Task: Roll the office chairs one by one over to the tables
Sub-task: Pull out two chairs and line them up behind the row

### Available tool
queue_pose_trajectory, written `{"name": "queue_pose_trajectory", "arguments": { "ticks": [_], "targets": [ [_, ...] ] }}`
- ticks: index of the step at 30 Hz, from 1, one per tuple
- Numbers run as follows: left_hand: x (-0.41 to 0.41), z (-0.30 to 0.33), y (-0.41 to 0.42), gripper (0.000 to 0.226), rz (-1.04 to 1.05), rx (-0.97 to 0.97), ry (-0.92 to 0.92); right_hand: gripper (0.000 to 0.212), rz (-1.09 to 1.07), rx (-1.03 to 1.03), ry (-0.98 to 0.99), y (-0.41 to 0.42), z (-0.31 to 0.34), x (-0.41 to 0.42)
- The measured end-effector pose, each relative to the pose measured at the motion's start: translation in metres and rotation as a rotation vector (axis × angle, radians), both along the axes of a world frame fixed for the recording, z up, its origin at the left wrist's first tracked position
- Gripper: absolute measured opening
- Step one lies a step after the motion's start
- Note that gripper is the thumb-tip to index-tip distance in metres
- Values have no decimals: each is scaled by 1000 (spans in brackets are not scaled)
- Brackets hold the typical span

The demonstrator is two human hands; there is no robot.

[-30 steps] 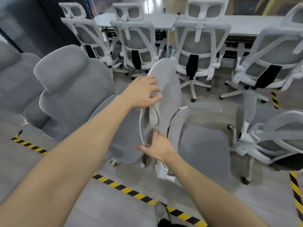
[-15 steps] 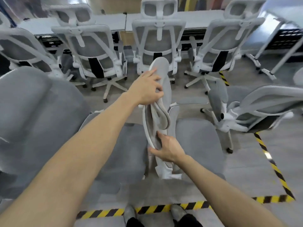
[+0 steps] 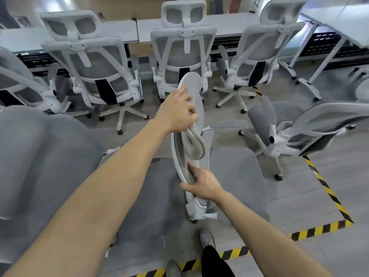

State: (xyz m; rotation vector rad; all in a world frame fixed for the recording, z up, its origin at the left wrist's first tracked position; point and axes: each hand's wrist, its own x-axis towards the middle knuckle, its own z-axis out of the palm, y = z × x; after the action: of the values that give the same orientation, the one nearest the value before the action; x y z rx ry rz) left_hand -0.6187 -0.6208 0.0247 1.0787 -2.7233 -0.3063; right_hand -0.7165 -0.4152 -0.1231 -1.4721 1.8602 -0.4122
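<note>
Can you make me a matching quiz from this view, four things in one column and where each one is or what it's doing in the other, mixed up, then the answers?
Things:
1. left hand
2. right hand
3. tilted chair
4. hazard tape

Places or states:
A. on the floor, striped yellow and black
B. grips the headrest of the held chair
C. holds the lower edge of that chair's backrest
D. reclined at the right, away from the tables

Pairs: 1-B, 2-C, 3-D, 4-A

The left hand (image 3: pixel 177 112) grips the headrest (image 3: pixel 194 100) of the gray office chair (image 3: pixel 235 176); the right hand (image 3: pixel 201 183) grips its backrest edge (image 3: pixel 177 156). Parked chairs (image 3: pixel 183 56) face the bench (image 3: pixel 229 25).
</note>
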Motion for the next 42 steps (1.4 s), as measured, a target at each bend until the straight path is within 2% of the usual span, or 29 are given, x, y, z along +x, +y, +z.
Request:
{"name": "queue_pose_trajectory", "arguments": {
  "ticks": [5,9,19,23,27,32,34,38,40,42],
  "targets": [
    [14,0,-36,37,51,9,9,91,29,-14,-79,-39,-4,2],
    [10,-4,-64,36,135,-9,35,107,87,19,-91,-75,-6,-11],
    [-15,-8,-140,62,376,-84,-43,102,219,35,-125,-170,-1,-65],
    [-52,-8,-140,74,516,-75,-30,89,185,17,-109,-179,3,-116],
    [-103,-5,-134,74,587,-66,-86,66,91,-40,-16,-176,8,-178],
    [-153,-1,-114,86,471,-6,-99,42,41,-90,295,-176,20,-257],
    [-159,5,-113,91,319,-32,-147,49,24,-122,457,-181,24,-278],
    [-149,28,-143,95,79,-83,-369,97,-47,-181,511,-187,31,-292],
    [-138,29,-159,82,94,-111,-452,116,-76,-173,553,-189,30,-297],
    [-131,22,-167,66,156,-149,-414,127,-88,-176,602,-194,27,-301]
  ]
}}
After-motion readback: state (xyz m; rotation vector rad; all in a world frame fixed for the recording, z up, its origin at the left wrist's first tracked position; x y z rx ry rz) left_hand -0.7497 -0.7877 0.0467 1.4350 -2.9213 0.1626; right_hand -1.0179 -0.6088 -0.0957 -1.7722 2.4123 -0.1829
